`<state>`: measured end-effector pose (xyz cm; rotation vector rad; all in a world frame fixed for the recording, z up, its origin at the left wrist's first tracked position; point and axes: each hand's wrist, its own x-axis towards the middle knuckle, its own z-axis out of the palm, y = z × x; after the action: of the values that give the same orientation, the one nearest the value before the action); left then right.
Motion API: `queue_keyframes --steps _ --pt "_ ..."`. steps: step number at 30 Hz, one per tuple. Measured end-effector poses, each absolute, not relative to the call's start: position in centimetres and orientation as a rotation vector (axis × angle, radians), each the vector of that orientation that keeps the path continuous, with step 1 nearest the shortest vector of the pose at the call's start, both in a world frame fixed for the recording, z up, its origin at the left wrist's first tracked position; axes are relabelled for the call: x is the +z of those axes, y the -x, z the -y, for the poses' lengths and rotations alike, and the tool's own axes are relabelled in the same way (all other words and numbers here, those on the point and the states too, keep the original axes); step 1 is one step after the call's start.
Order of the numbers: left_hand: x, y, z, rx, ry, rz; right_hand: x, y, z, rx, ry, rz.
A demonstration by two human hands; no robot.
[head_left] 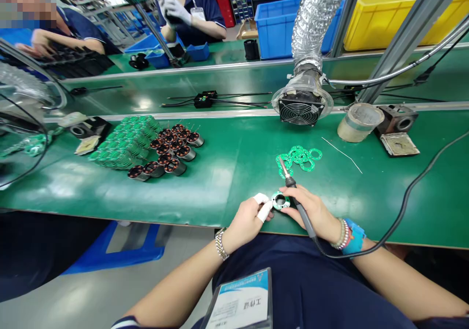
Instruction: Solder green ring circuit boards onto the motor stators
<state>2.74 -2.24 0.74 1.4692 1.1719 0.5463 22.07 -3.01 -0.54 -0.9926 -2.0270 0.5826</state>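
The left hand [249,216], with white covers on at least two fingertips, is pinching a small round part with a green-and-white ring face [280,206] at its 9 o'clock edge. This part is just above the near border of the green flat worktable [227,192], in front of the person's body. The right hand [315,209] bends its thumb and forefinger around the opposite side of the part, towards 3 o'clock. The same hand also carries a soldering iron with dark handle and metal tip [301,211], which lies across the fingers and points to 11 o'clock; its black cable [401,212] runs away to the right.

If the round part is the centre of the clock, a loose heap of thin green rings [296,159] lies between 12 and 1 o'clock. The iron's tip appears over its edge, but I cannot tell whether they touch. At 2 o'clock there is a thin bent silvery wire [340,151]; farther, between 1 and 2, stands a round beige cup [353,130]. Near 10 o'clock are grouped short metal cylinders with copper windings [175,167], and beside them, more to 9, a stacked block of green boards [126,141]. A black square fan [300,112] hangs between 12 and 1. Far away at 11 o'clock, a co-worker wears white gloves [176,9].
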Motion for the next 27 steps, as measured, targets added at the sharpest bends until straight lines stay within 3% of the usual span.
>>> queue_keyframes --steps 4,10,13,16,22,27 --pt "1.0 -2.2 1.9 0.453 -1.572 -1.119 -0.9 -22.2 3.0 0.595 0.987 2.02" --pt "0.3 -0.6 1.9 0.542 -2.624 -1.048 -1.0 -22.1 3.1 0.589 0.978 2.015" --pt "0.2 -0.3 1.7 0.547 -2.795 -0.993 -1.0 -22.1 3.1 0.584 0.984 2.015" --pt "0.5 -1.2 1.5 0.48 -2.558 -1.093 -1.0 -22.1 3.1 0.578 0.971 2.016" --pt "1.3 -3.2 1.6 0.43 -1.152 -1.104 -1.1 -22.1 3.0 0.559 0.969 2.016" --pt "0.8 -1.6 1.5 0.541 -1.286 -1.11 -1.2 -22.0 3.0 0.563 0.972 2.008"
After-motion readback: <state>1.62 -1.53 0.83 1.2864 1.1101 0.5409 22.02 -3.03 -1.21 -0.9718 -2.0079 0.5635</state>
